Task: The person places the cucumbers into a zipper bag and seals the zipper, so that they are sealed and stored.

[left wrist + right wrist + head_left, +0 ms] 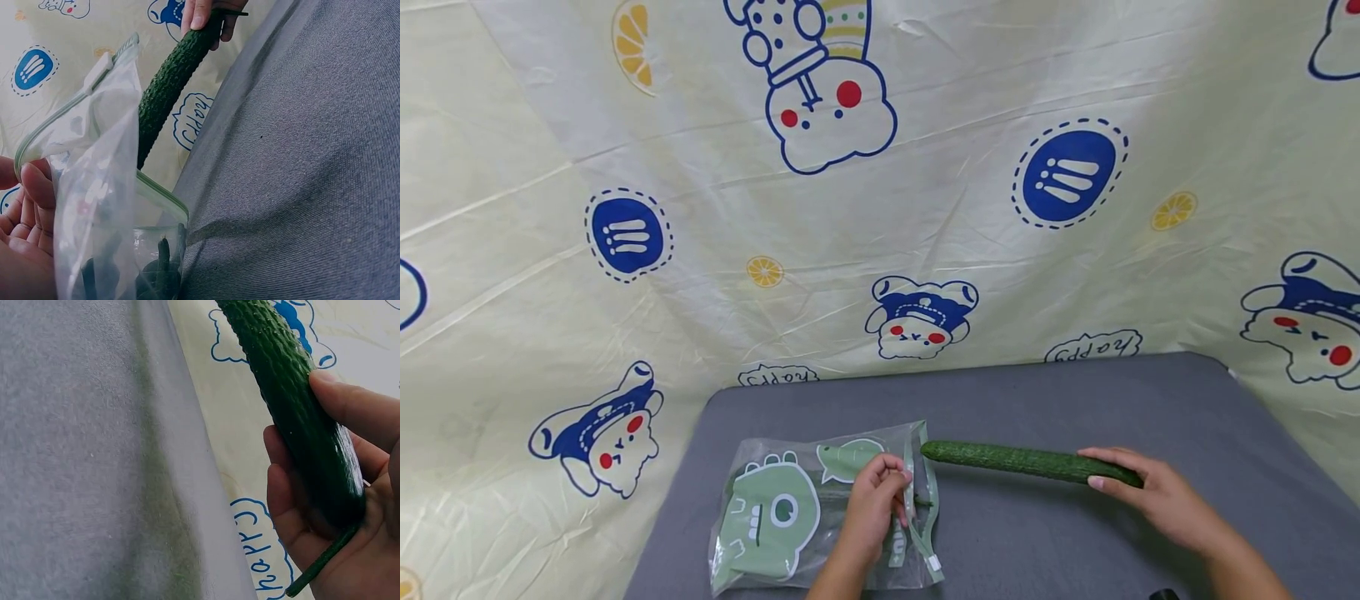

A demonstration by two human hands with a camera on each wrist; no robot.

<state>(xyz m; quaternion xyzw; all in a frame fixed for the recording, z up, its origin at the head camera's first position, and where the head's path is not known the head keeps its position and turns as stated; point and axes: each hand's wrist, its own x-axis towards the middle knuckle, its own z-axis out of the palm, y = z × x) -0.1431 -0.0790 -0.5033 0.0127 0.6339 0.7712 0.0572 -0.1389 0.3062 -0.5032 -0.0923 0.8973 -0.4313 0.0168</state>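
Observation:
A clear zip bag (775, 500) with green cartoon prints lies on the grey table, its mouth facing right. My left hand (874, 510) pinches the bag's edge near the opening between thumb and finger. Inside, a dark green item with a stem (164, 253) shows through the plastic in the left wrist view. My right hand (1153, 493) grips a long, bumpy cucumber (1015, 462) by its stem end, fingers and thumb around it. The cucumber's far tip is right at the bag's mouth. Its thin stem (322, 562) sticks out by the palm in the right wrist view.
The grey cloth-covered table (1045, 550) runs back to a pale curtain (820, 217) with cartoon prints. A small black object (1165, 594) shows at the front edge. A white slider (934, 563) sits at the near end of the bag's green zip.

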